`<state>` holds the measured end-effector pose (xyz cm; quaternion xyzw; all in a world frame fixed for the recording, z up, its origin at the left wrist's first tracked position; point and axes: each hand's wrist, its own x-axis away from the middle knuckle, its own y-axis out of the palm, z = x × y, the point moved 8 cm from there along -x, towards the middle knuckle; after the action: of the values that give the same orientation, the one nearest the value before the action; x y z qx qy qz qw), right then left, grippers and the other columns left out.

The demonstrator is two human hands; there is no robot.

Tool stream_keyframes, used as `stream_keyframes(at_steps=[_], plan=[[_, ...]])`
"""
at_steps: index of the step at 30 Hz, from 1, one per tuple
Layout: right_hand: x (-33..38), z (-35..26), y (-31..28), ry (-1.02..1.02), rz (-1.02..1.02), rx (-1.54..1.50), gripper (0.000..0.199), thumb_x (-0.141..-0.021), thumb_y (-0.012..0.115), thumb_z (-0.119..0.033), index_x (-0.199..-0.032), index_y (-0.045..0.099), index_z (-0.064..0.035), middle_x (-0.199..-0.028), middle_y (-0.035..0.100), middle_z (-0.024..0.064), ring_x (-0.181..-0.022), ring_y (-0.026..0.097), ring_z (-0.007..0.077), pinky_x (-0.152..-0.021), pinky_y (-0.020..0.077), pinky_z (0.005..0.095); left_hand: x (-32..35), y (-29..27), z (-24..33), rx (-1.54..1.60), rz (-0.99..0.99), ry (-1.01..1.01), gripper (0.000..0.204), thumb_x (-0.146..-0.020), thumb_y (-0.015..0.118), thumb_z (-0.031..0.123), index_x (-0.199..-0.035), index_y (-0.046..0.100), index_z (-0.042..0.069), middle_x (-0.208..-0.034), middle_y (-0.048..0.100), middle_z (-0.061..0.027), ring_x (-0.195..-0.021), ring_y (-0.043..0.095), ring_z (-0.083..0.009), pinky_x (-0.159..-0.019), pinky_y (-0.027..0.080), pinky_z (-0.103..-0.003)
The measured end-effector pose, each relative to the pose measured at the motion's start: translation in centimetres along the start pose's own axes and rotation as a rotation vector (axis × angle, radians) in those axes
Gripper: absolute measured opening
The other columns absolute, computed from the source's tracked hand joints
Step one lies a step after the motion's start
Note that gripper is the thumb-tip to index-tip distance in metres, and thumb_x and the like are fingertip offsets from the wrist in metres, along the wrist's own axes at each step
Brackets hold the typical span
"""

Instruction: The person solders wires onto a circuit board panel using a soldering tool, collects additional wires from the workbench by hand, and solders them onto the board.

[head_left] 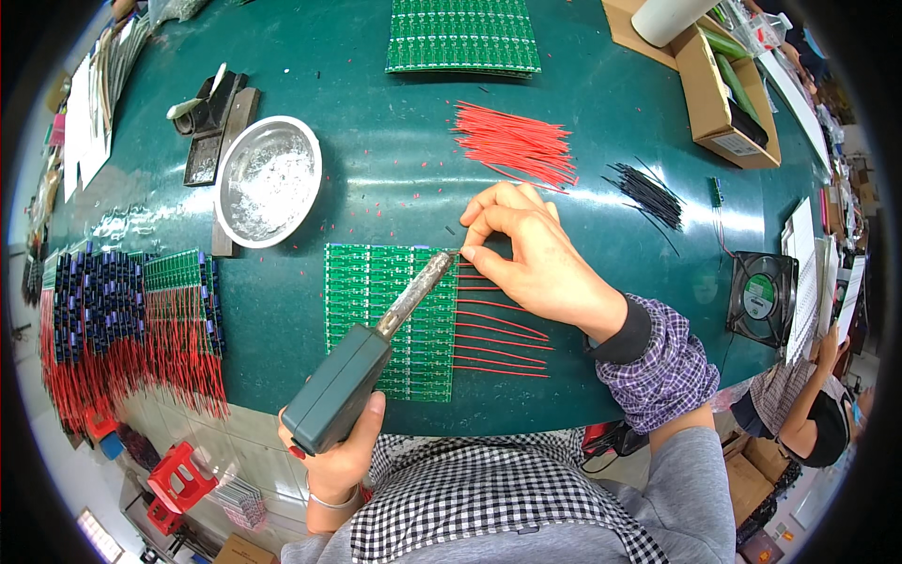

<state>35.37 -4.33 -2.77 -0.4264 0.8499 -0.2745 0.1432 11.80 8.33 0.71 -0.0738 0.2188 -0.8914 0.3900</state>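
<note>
My left hand (343,465) grips a dark green soldering gun (338,385) by its body. The gun's metal barrel crosses a green circuit board panel (418,371) lying flat on the table, and its tip meets the panel's upper right corner. Right there, the thumb and index finger of my right hand (536,249) pinch a thin wire (457,252), mostly covered by the fingertips; its colour is hard to make out. Below it, several red wires (503,326) stick out rightward from the panel's right edge, spaced in a row.
Beyond my right hand lie a pile of red wires (517,143) and a smaller bundle of black wires (648,195). A metal bowl (313,188) stands left. Wired boards (178,282) are stacked far left, bare panels (460,38) at the back. A fan (759,299) and cardboard box (728,99) stand right.
</note>
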Motion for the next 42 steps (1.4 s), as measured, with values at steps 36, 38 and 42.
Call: stream_keyframes(at_steps=[36,38,42], plan=[[0.0,-0.2,0.1,0.006,-0.001,-0.024,0.005,-0.082,0.066,-0.008,-0.078,0.064,-0.0052,-0.107,0.06,0.0065,-0.112,0.05,0.0254,-0.098,0.0338,0.0401,-2.9,-6.3,0.4,0.209,0.553,0.154,0.027,-0.081,0.069,-0.006,-0.107,0.063,-0.011,-0.091,0.068,-0.0147,-0.053,0.049,-0.0096,-0.05,0.037,-0.022],[0.1,-0.1,-0.1,0.012,0.012,-0.01,0.004,-0.082,0.067,-0.008,-0.079,0.065,-0.0054,-0.107,0.06,0.0065,-0.111,0.05,0.0251,-0.097,0.0338,0.0397,-2.7,-5.7,0.1,0.222,0.51,0.126,0.031,-0.081,0.068,-0.007,-0.111,0.061,-0.011,-0.096,0.068,-0.0169,-0.052,0.049,-0.0099,-0.049,0.038,-0.022],[0.0,-0.2,-0.3,0.019,0.004,-0.022,0.005,-0.083,0.067,-0.009,-0.079,0.065,-0.0056,-0.107,0.06,0.0061,-0.113,0.05,0.0249,-0.099,0.0329,0.0403,-1.9,-4.3,-0.3,0.246,0.428,0.067,0.041,-0.08,0.067,-0.008,-0.12,0.056,-0.01,-0.104,0.068,-0.0211,-0.054,0.051,-0.0107,-0.047,0.039,-0.022]])
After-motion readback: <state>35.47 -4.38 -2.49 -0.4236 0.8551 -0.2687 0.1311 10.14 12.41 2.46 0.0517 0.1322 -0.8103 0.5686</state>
